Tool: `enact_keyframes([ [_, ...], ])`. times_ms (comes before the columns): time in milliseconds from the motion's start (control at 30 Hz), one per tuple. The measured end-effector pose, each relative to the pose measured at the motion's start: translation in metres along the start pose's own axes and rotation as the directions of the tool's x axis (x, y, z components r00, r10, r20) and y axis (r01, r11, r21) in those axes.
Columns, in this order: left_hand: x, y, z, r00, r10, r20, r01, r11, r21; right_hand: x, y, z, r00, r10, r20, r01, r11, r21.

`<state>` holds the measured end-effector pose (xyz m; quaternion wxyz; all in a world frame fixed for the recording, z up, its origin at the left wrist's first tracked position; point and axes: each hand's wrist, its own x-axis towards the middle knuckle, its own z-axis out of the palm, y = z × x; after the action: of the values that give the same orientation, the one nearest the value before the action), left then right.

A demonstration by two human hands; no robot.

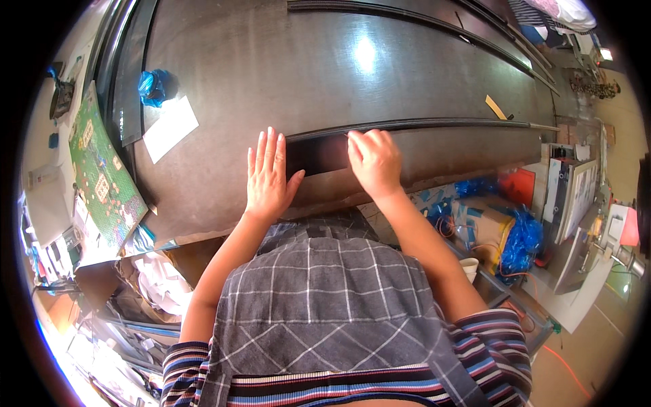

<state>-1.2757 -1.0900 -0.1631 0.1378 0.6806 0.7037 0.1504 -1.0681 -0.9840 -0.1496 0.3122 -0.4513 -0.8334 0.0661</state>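
Observation:
On the brown table in front of me lies a black rectangular sheet point(315, 156). My left hand point(269, 178) rests flat at its left end, fingers stretched out and pointing away from me, thumb out to the side over the sheet. At the opposite end, my right hand point(374, 163) is closed with the fingers curled in. Whatever is pinched there is too small or hidden to make out. Just beyond both hands a long dark strip point(420, 124) runs along the table and off toward the right.
More long dark strips point(407, 24) lie at the far side. A white paper point(171, 129) and a blue plastic-wrapped item point(153, 88) sit at left, beside a green patterned sheet point(102, 176). A yellow strip point(495, 106) is at right. Blue plastic point(522, 237) and boards crowd below the table's right edge.

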Motion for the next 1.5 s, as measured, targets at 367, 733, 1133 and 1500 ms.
enact_keyframes([
  [367, 0.001, 0.001, -0.003, 1.0, 0.001, 0.016, -0.001, 1.0, -0.024, -0.001, -0.004, -0.004, 0.997, -0.036, 0.067, 0.032, 0.998, 0.053],
  [733, 0.001, 0.003, -0.003, 1.0, 0.002, -0.028, -0.003, 0.998, -0.062, -0.007, -0.013, -0.006, 0.977, -0.175, 0.126, 0.162, 0.981, 0.107],
  [1133, 0.027, 0.02, -0.015, 0.981, 0.125, -0.145, -0.142, 0.984, -0.109, 0.009, 0.0, -0.006, 0.999, -0.044, -0.003, 0.044, 0.999, -0.023],
  [1500, 0.099, 0.042, 0.002, 0.943, 0.327, -0.056, -0.331, 0.934, -0.131, -0.037, -0.001, -0.026, 0.986, 0.148, 0.07, -0.155, 0.982, 0.104],
])
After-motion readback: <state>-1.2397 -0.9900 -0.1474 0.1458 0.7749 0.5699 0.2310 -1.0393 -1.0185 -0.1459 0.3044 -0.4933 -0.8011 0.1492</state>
